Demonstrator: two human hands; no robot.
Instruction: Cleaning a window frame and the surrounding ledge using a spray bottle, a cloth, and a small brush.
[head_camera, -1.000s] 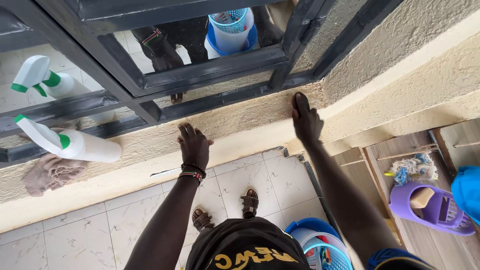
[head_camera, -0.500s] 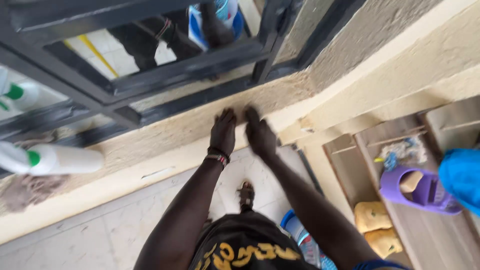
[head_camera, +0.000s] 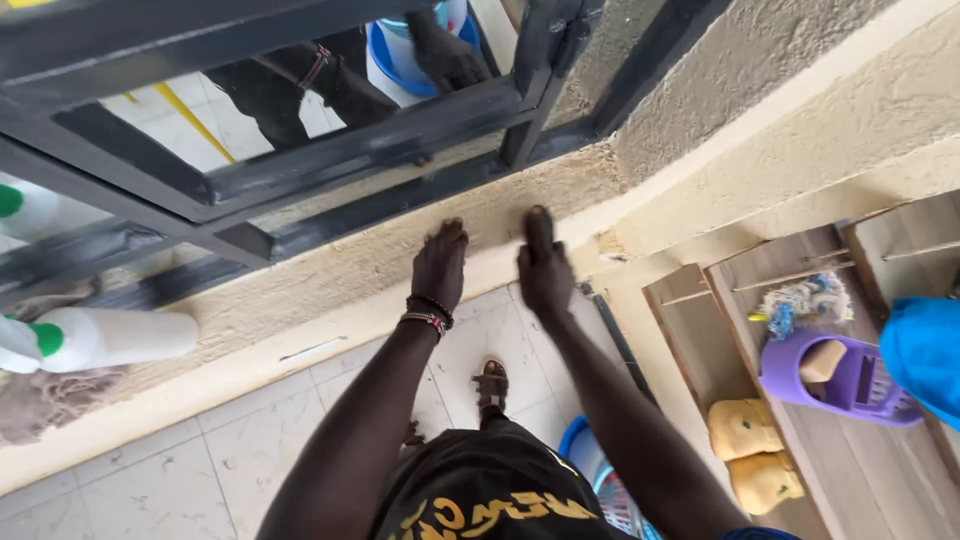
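Observation:
My left hand (head_camera: 441, 264) lies flat on the rough beige window sill (head_camera: 330, 265), palm down, a beaded bracelet on its wrist. My right hand (head_camera: 543, 265) rests flat on the same sill close beside it, fingers together and pointing toward the dark metal window frame (head_camera: 400, 125). Neither hand holds anything. The glass reflects my arms and a blue bucket.
A white spray bottle with a green collar (head_camera: 100, 337) lies on the sill at left, over a crumpled brown cloth (head_camera: 50, 395). At right are a purple scoop (head_camera: 835, 382), yellow sponges (head_camera: 745, 430), a mop head (head_camera: 805, 300) and wooden boards. A blue bucket (head_camera: 600, 465) stands by my feet.
My right hand has slid left along the sill from the window corner to just beside my left hand. The view has shifted right; the spray bottle now sits at the left edge.

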